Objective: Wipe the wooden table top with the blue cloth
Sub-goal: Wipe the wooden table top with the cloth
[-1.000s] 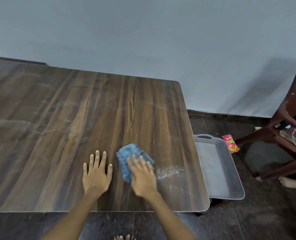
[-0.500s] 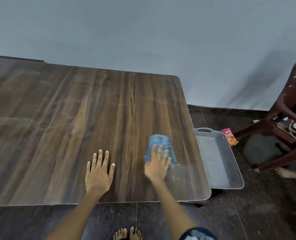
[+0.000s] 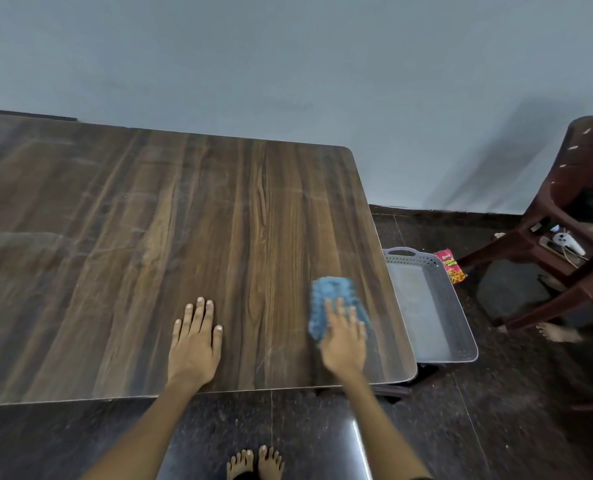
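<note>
The right hand (image 3: pixel 344 341) lay flat on the blue cloth (image 3: pixel 333 306), fingers (image 3: pixel 333 311) straight and slightly spread, pressing it down onto the wooden bench (image 3: pixel 184 237). The hand looked a little blurred. The cloth sat near the bench's right edge, towards the front right corner, its bumpy blue surface showing beyond the fingertips and to the left of the hand. And over on the other side, the left hand (image 3: pixel 194 344) rested palm down on bare wood, fingers (image 3: pixel 199 313) straight and close together, thumb out to the right, holding nothing. It sat near the front edge, well apart from the cloth. Both forearms reached in from the bottom of the view.

Off the bench's right edge, a grey plastic tray (image 3: pixel 461 327) with perforated walls lay on the dark floor (image 3: pixel 513 410), partly tucked under the bench top. Just beyond its far corner lay a red snack packet (image 3: pixel 452 268). Further right stood a dark brown plastic chair (image 3: pixel 572 216), with small items on its seat, too small to tell apart. A bare foot (image 3: pixel 555 331) showed near the chair's leg. The person's own toes (image 3: pixel 255 462) showed at the bottom edge, and a plain pale wall (image 3: pixel 288 64) rose behind the bench.
</note>
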Available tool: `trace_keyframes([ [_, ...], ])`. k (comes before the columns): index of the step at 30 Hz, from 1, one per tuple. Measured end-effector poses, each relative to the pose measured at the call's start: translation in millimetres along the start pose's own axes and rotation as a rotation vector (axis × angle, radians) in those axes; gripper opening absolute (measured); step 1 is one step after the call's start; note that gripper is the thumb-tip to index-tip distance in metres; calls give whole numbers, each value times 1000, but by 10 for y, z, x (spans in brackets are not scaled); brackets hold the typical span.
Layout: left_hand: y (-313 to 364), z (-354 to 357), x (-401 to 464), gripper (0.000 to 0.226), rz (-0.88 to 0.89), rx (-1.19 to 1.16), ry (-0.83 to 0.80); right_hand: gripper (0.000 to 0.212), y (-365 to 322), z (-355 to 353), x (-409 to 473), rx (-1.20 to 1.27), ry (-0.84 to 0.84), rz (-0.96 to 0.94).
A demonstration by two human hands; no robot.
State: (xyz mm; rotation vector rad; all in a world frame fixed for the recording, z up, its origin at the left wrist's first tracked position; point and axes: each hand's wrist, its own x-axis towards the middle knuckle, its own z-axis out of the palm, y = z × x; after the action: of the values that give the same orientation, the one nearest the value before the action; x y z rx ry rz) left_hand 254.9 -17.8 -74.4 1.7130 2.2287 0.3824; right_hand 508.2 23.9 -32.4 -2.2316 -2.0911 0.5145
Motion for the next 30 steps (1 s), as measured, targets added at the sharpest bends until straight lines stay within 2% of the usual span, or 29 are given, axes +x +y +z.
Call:
trace_keyframes([
  [4,7,-12,-23,54,-5,-5,-3,63,497,-219,104,62,32,284],
  [7,25,-9,-27,53,-18,3,-4,65,326,-176,159,77,9,378],
  [9,31,-4,-37,53,-22,15,-3,65,79,-107,152,75,-1,363],
  [11,26,-5,-43,53,-24,13,-3,66,-232,-8,89,52,-24,208],
  [15,41,-4,-68,53,-36,6,10,71,-909,255,-243,50,-156,-286],
  [17,38,7,-87,53,-31,3,9,67,-1081,381,-409,24,-222,-466],
  [21,12,36,-127,53,-19,16,23,62,-911,389,-427,18,-204,-514],
  [23,25,34,-133,52,-35,13,27,65,-687,317,-355,22,-170,-439],
  [26,54,41,-134,52,-53,12,28,74,-221,144,-221,14,-51,-171],
  [30,73,37,-145,52,-70,13,21,65,420,-119,-118,48,62,203],
])
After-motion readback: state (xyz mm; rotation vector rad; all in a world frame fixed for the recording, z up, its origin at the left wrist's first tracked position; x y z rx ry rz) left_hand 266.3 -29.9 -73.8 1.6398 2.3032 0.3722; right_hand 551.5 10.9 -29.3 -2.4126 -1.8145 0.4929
